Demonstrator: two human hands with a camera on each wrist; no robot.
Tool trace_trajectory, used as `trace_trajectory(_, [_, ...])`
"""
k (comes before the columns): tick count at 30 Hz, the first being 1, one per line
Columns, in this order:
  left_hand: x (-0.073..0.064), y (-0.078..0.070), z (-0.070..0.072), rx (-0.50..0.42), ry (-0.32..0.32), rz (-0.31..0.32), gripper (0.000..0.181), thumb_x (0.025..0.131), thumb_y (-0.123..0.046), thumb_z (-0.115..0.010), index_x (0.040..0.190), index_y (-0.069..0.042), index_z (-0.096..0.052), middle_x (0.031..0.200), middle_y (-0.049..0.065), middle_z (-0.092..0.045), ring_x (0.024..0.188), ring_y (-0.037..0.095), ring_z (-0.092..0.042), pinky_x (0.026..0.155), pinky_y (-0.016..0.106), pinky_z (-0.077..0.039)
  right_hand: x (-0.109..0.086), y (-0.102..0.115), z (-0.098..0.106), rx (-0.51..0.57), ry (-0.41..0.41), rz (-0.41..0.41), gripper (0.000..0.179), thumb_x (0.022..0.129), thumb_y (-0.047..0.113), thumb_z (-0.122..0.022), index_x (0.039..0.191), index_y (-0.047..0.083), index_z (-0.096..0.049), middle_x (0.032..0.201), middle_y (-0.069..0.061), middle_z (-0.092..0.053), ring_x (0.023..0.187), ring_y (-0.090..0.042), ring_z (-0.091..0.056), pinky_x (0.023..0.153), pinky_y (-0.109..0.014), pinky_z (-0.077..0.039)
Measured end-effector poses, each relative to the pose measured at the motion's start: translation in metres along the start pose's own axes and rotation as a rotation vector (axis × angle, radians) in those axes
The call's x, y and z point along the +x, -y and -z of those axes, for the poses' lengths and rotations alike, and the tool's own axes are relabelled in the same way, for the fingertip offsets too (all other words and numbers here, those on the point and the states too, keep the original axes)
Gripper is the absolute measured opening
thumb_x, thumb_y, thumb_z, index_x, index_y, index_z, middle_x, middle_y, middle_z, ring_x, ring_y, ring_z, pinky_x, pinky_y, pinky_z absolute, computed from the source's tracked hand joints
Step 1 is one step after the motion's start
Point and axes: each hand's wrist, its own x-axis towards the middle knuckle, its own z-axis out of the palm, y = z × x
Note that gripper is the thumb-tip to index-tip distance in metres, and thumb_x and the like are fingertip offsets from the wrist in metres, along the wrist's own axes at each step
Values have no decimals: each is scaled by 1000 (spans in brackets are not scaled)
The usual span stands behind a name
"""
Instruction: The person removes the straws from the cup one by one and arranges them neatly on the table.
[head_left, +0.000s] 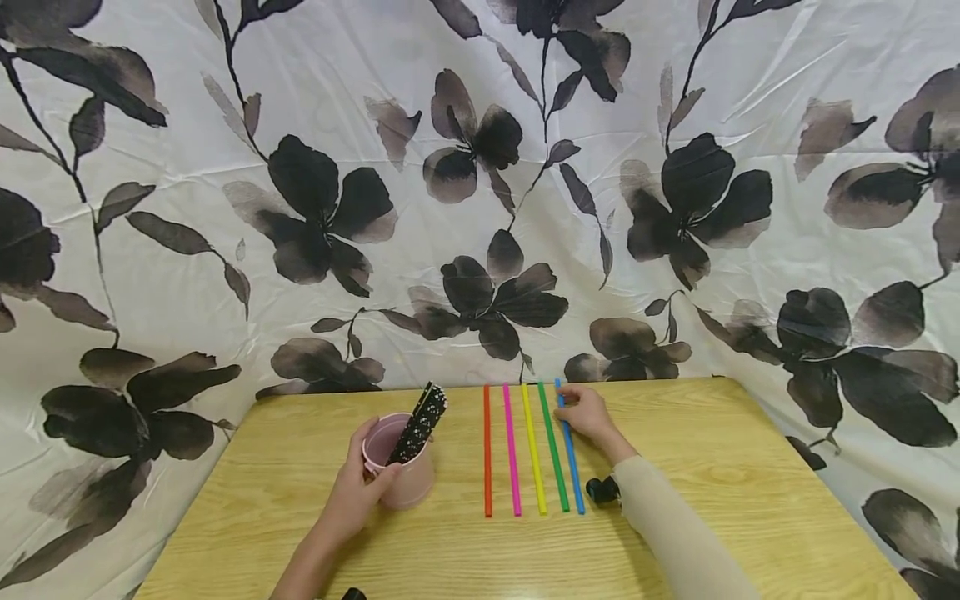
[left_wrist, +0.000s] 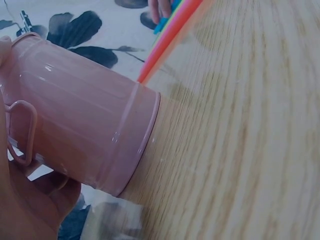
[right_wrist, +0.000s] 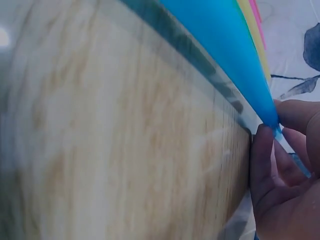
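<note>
My left hand (head_left: 356,492) grips a small pink pail (head_left: 411,486), thumb by the rim and fingers around the far side. In the left wrist view the pail (left_wrist: 85,110) shows a looped handle on its side and its base close over the wood. A black, white-speckled flat bundle (head_left: 420,425) leans out of its mouth. My right hand (head_left: 588,412) pinches the far end of a blue straw (head_left: 573,475), thumb and fingertip meeting on it in the right wrist view. Left of it lie green (head_left: 555,450), yellow (head_left: 534,450), pink (head_left: 512,450) and red (head_left: 487,450) straws, side by side.
The wooden table (head_left: 660,533) carries all of this, and its far edge meets a floral cloth (head_left: 585,208). A small black object (head_left: 600,490) shows beside my right sleeve (head_left: 667,517); another dark piece (head_left: 354,593) is at the bottom edge.
</note>
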Motion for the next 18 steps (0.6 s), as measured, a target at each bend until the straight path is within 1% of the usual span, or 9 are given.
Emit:
trace_trajectory(3, [-2, -1, 1, 8, -7, 5, 74, 93, -21, -67, 152, -24, -23, 141, 15, -46, 122, 29, -48, 90, 25, -43, 0, 0, -2, -18, 4, 13, 39, 82, 1, -74, 119, -6, -63, 109, -20, -64, 102, -33, -60, 73, -37, -53])
trace_trajectory(6, [-1, -2, 1, 14, 1, 0, 75, 92, -20, -67, 152, -18, -22, 140, 17, -46, 121, 29, -49, 89, 26, -43, 0, -2, -2, -23, -6, 7, 38, 81, 1, -74, 117, -6, -64, 103, -18, -65, 97, -32, -60, 70, -36, -53])
trace_trajectory(10, [0, -2, 1, 14, 1, -4, 75, 92, -19, -67, 152, -14, -22, 139, 17, -47, 119, 29, -50, 86, 27, -44, 1, -6, -3, -48, -13, 2, 37, 80, 1, -74, 115, -5, -65, 96, -16, -66, 89, -28, -60, 62, -31, -52])
trace_trajectory(15, [-1, 0, 1, 14, -6, -12, 74, 93, -19, -67, 152, -21, -23, 141, 17, -46, 122, 31, -49, 89, 25, -43, 2, -5, -4, -62, -10, -15, 32, 81, 4, -74, 112, -3, -68, 93, -12, -66, 82, -23, -61, 61, -30, -52])
trace_trajectory(18, [-1, 1, 1, 8, -6, -16, 73, 93, -18, -67, 152, -19, -23, 141, 17, -45, 122, 32, -49, 89, 25, -43, 2, -4, -3, -36, 6, -38, 31, 82, 4, -74, 111, -2, -68, 91, -11, -66, 74, -20, -60, 58, -29, -51])
